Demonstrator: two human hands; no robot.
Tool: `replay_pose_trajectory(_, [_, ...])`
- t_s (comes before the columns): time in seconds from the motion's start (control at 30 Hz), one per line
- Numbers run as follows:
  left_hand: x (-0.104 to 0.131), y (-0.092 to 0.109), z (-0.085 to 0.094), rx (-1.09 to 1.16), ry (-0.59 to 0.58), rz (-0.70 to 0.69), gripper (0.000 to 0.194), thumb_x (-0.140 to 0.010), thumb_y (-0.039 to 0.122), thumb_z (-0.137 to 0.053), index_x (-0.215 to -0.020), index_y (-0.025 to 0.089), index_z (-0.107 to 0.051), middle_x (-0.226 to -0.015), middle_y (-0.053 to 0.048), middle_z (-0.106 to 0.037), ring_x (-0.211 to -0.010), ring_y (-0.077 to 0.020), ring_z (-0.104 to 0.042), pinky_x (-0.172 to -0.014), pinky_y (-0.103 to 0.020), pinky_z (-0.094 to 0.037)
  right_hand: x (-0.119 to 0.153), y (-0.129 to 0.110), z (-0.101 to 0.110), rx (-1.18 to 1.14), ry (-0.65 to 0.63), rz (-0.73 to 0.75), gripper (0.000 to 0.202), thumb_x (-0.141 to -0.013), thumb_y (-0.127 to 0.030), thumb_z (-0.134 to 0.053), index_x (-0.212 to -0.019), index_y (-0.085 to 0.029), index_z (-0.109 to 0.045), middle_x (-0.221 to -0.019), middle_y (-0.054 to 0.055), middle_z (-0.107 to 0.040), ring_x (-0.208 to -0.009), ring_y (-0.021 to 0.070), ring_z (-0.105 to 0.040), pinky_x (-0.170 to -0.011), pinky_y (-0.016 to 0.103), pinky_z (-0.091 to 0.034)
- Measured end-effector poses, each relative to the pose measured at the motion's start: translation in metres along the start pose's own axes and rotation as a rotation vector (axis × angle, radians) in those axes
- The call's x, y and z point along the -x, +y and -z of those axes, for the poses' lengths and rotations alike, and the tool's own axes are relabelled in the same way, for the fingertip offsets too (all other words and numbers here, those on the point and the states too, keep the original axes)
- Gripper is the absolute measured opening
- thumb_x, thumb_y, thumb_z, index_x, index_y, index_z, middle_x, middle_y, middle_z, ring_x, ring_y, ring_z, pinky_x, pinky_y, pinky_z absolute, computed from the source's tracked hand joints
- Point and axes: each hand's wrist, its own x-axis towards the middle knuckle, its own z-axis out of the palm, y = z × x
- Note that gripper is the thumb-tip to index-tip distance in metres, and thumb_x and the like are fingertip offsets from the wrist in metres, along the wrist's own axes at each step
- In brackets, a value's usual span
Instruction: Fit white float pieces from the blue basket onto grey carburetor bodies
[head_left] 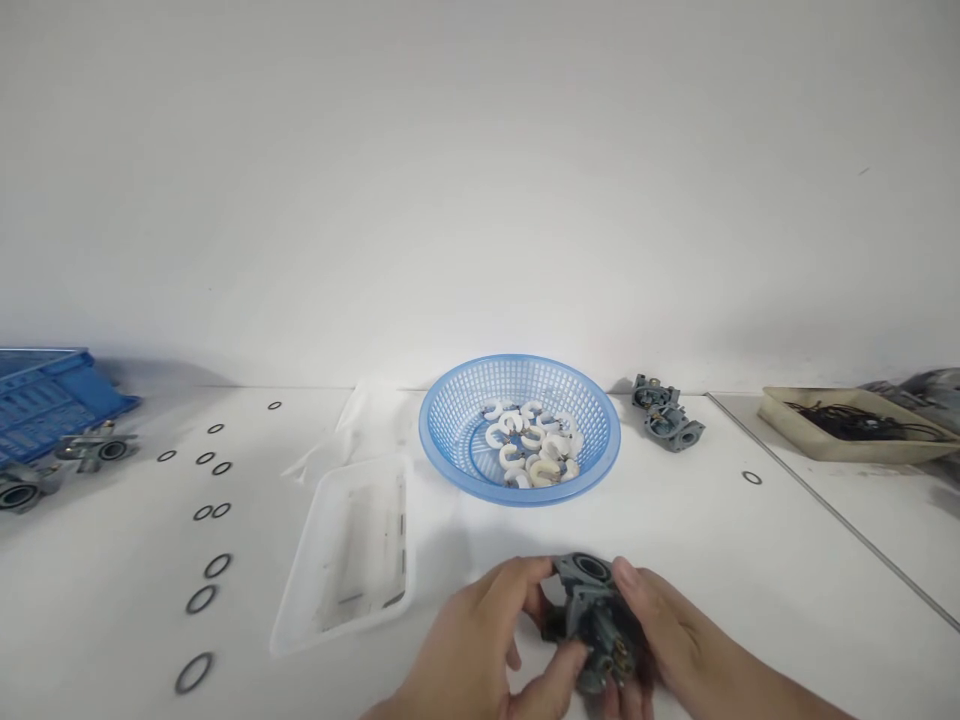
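A grey metal part (pixel 592 610), with a round dark opening on top and brass-coloured pieces low on its front, is held between both hands near the bottom of the head view. My left hand (pixel 495 640) grips its left side, thumb at the lower front and fingers at the upper left edge. My right hand (pixel 667 630) wraps round the right side, thumb by the round opening, fingertips below. Beyond the hands sits a blue mesh basket (pixel 450 465) with several white curved pieces (pixel 544 468) in it.
A white tray (pixel 300 580) lies left of the hands. Several black rings (pixel 201 600) are spread further left, near a blue crate (pixel 52 400) and metal parts (pixel 97 450). More metal parts (pixel 671 425), one ring (pixel 752 478) and a cream tray (pixel 817 447) of black pieces are at right.
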Motion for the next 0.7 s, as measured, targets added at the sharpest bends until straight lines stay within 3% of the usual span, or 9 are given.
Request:
replay_pose_trajectory(0.17, [-0.003, -0.006, -0.006, 0.266, -0.021, 0.186, 0.068, -0.097, 0.054, -0.072, -0.155, 0.022, -0.056, -0.106, -0.006, -0.068, -0.062, -0.0083, -0.061, -0.055, -0.021, -0.049, -0.004, -0.010, 0.002, 0.034, -0.107, 0.006, 0.102, -0.101, -0.104, -0.031, -0.079, -0.014, -0.075, -0.067, 0.010, -0.075, -0.055, 0.0191, -0.073, -0.054, 0.023, -0.049])
replay_pose_trajectory(0.3, [-0.004, -0.004, -0.010, 0.483, -0.066, 0.305, 0.091, -0.093, 0.080, -0.071, -0.158, 0.019, -0.051, -0.099, -0.002, -0.061, -0.062, -0.0075, -0.055, -0.057, -0.025, -0.057, -0.001, -0.007, 0.008, 0.078, -0.109, -0.036, 0.096, -0.107, -0.097, -0.033, -0.073, -0.016, -0.072, -0.061, 0.008, -0.070, -0.052, 0.0150, -0.064, -0.048, 0.021, -0.043])
replay_pose_trajectory(0.37, [-0.006, -0.001, -0.010, 0.570, -0.093, 0.342, 0.102, -0.086, 0.092, -0.070, -0.153, 0.017, -0.055, -0.095, -0.001, -0.060, -0.067, -0.0102, -0.059, -0.057, -0.025, -0.060, 0.002, -0.002, 0.010, 0.076, -0.080, -0.043, 0.088, -0.110, -0.092, -0.037, -0.084, -0.016, -0.073, -0.066, 0.007, -0.072, -0.054, 0.0150, -0.065, -0.050, 0.021, -0.046])
replay_pose_trajectory(0.47, [-0.012, 0.005, -0.007, 0.629, -0.115, 0.375, 0.099, -0.083, 0.096, -0.069, -0.136, 0.013, -0.065, -0.090, -0.002, -0.063, -0.072, -0.0138, -0.067, -0.052, -0.019, -0.055, 0.004, 0.005, 0.012, 0.078, -0.025, -0.029, 0.076, -0.110, -0.091, -0.043, -0.096, -0.019, -0.066, -0.069, 0.003, -0.070, -0.056, 0.0156, -0.067, -0.049, 0.021, -0.047])
replay_pose_trajectory(0.6, [-0.015, 0.010, -0.001, 0.597, -0.115, 0.435, 0.090, -0.085, 0.092, -0.070, -0.126, 0.013, -0.068, -0.084, 0.000, -0.060, -0.064, -0.0100, -0.057, -0.044, -0.017, -0.049, 0.003, 0.005, 0.015, 0.125, -0.035, 0.043, 0.071, -0.105, -0.089, -0.060, -0.131, -0.024, -0.056, -0.081, -0.003, -0.067, -0.053, 0.0113, -0.060, -0.046, 0.020, -0.042])
replay_pose_trajectory(0.7, [-0.014, 0.010, 0.002, 0.542, -0.135, 0.416, 0.077, -0.092, 0.080, -0.071, -0.134, 0.016, -0.067, -0.090, -0.001, -0.060, -0.066, -0.0108, -0.054, -0.047, -0.020, -0.052, 0.001, 0.000, 0.014, 0.123, -0.035, 0.182, 0.083, -0.098, -0.082, -0.077, -0.154, -0.027, -0.051, -0.092, 0.000, -0.071, -0.063, 0.0141, -0.062, -0.056, 0.023, -0.050])
